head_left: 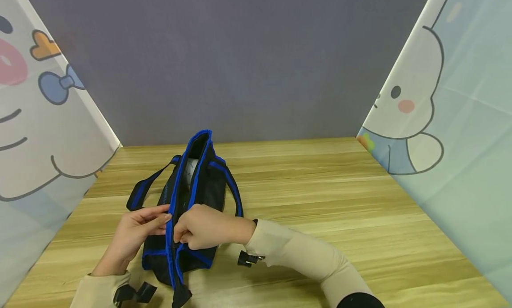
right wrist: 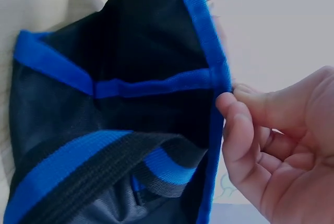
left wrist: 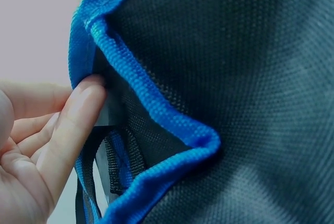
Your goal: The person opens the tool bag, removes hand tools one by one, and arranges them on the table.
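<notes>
A black tote bag with blue trim stands on the table, its long zippered mouth parted at the far end. Something whitish shows inside. My left hand pinches the blue-edged rim on the left side, thumb on the inner face, as the left wrist view shows at the blue binding. Across the mouth, my right hand has curled fingers, thumb and index pinched together at the zipper line. In the right wrist view these fingertips meet right at the blue edge; what they pinch is hidden.
One strap loops out to the bag's left, and another strap hangs on its right. The black zipper end tab sticks out toward the near edge of the wooden table. A grey panel rises behind.
</notes>
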`<control>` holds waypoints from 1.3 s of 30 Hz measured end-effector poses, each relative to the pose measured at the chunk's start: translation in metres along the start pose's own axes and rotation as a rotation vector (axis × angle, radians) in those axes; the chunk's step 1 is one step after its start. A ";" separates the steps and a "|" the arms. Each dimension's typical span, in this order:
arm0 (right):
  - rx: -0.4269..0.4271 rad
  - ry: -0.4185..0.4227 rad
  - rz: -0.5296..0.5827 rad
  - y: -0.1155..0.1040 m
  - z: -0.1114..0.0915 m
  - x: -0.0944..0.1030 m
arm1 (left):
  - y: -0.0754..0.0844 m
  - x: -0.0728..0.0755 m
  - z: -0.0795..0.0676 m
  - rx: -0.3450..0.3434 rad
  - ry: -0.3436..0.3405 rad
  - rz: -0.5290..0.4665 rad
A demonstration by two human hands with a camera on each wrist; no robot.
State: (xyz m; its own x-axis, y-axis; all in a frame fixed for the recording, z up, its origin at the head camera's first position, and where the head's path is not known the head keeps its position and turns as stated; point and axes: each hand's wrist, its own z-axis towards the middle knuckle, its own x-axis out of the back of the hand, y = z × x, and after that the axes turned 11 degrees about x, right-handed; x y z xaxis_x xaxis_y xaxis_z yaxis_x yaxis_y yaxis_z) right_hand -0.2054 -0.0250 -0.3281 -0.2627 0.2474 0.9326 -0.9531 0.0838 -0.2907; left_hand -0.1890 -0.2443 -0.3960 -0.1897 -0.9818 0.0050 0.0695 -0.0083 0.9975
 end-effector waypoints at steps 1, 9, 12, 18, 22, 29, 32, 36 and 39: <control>0.008 -0.014 -0.029 -0.001 0.000 0.000 | 0.000 0.000 0.000 0.000 0.001 -0.001; 0.027 -0.145 -0.073 -0.012 0.003 -0.003 | 0.000 0.000 0.000 -0.008 0.000 -0.003; -0.001 -0.193 -0.028 -0.017 0.004 -0.005 | 0.000 0.000 0.000 -0.012 0.009 0.004; -0.007 -0.215 0.038 -0.020 0.000 -0.012 | 0.001 0.001 0.000 0.015 0.031 0.008; 0.017 -0.219 0.072 -0.021 -0.004 -0.015 | 0.001 0.001 0.000 0.010 0.033 0.009; 0.030 -0.271 0.148 -0.023 -0.009 -0.019 | 0.001 0.004 -0.001 0.010 0.044 -0.001; 0.024 -0.276 0.152 -0.023 -0.009 -0.021 | 0.001 0.004 0.000 0.020 0.045 0.009; 0.038 -0.258 0.192 -0.019 -0.011 -0.020 | 0.000 0.004 0.000 0.023 0.045 0.022; 0.055 -0.222 0.242 -0.013 -0.014 -0.017 | 0.001 0.005 0.000 0.030 0.054 0.033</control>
State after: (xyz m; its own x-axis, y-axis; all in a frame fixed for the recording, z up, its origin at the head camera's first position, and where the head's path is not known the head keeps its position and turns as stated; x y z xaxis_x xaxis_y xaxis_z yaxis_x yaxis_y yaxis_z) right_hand -0.1865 -0.0172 -0.3429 -0.5034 0.0371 0.8633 -0.8640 -0.0058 -0.5035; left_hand -0.1903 -0.2489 -0.3953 -0.1344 -0.9903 0.0352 0.0449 0.0294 0.9986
